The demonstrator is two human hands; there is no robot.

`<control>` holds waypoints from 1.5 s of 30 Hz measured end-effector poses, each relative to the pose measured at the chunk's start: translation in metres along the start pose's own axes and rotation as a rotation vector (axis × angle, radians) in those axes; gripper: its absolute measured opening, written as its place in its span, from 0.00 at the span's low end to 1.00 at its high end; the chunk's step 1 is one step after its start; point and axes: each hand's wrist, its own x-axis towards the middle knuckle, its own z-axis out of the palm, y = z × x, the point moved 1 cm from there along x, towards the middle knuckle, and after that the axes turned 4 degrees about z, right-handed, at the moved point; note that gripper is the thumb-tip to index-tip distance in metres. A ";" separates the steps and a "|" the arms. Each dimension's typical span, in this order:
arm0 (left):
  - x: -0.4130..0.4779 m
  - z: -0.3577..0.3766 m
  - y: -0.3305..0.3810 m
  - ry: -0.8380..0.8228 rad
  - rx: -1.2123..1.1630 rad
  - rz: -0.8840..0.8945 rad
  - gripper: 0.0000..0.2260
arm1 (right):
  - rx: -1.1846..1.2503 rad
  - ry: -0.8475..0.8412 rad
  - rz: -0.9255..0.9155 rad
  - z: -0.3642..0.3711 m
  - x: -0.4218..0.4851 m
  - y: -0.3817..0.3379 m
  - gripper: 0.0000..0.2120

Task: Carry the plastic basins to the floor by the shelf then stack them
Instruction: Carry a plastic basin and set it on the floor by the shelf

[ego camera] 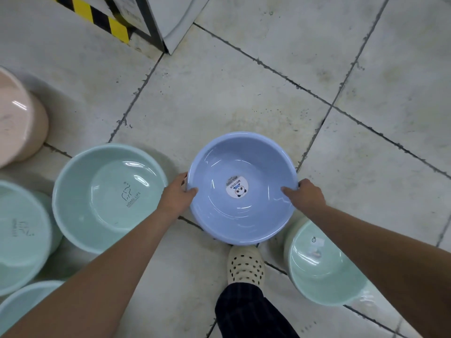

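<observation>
A blue plastic basin (244, 164) with a panda sticker in its bottom is held above the tiled floor. My left hand (177, 192) grips its left rim, thumb inside the bowl. My right hand (305, 195) grips the right rim the same way. On the floor to the left sits a pale green basin (107, 198) with a printed logo. Another green basin (319, 264) stands at the lower right, partly under my right forearm.
More green basins (22, 240) crowd the lower left, one light blue (24, 303) at the corner. A pink basin (19, 118) stands at the far left. A white shelf base (168, 23) and yellow-black striped edge (97, 18) lie ahead. My foot (245, 265) is below the blue basin.
</observation>
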 end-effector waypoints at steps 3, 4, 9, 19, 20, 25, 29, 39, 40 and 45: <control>-0.028 -0.032 -0.003 0.083 -0.059 -0.046 0.20 | -0.076 0.065 -0.090 -0.014 -0.030 -0.012 0.28; -0.039 -0.046 -0.006 0.130 -0.094 -0.064 0.19 | -0.079 0.069 -0.115 -0.018 -0.042 -0.021 0.30; -0.100 -0.115 -0.046 0.330 -0.193 -0.237 0.14 | -0.082 -0.065 -0.208 -0.012 -0.114 -0.098 0.33; -0.117 -0.164 -0.152 0.609 -0.506 -0.503 0.20 | -0.027 -0.276 -0.498 0.099 -0.184 -0.273 0.33; -0.111 -0.163 -0.159 0.628 -0.511 -0.502 0.23 | -0.045 -0.240 -0.514 0.108 -0.181 -0.279 0.33; -0.059 -0.144 -0.235 0.561 -0.615 -0.495 0.32 | -0.241 -0.050 -0.604 0.179 -0.142 -0.282 0.34; -0.042 -0.122 -0.262 0.553 -0.654 -0.461 0.24 | -0.220 -0.024 -0.554 0.214 -0.112 -0.264 0.40; -0.051 -0.117 -0.257 0.554 -0.752 -0.387 0.20 | -0.134 0.029 -0.594 0.207 -0.124 -0.257 0.31; -0.061 -0.122 -0.254 0.545 -0.776 -0.374 0.20 | -0.131 0.039 -0.609 0.201 -0.133 -0.258 0.31; -0.124 -0.162 -0.237 0.593 -0.854 -0.281 0.25 | -0.087 0.053 -0.711 0.168 -0.208 -0.276 0.30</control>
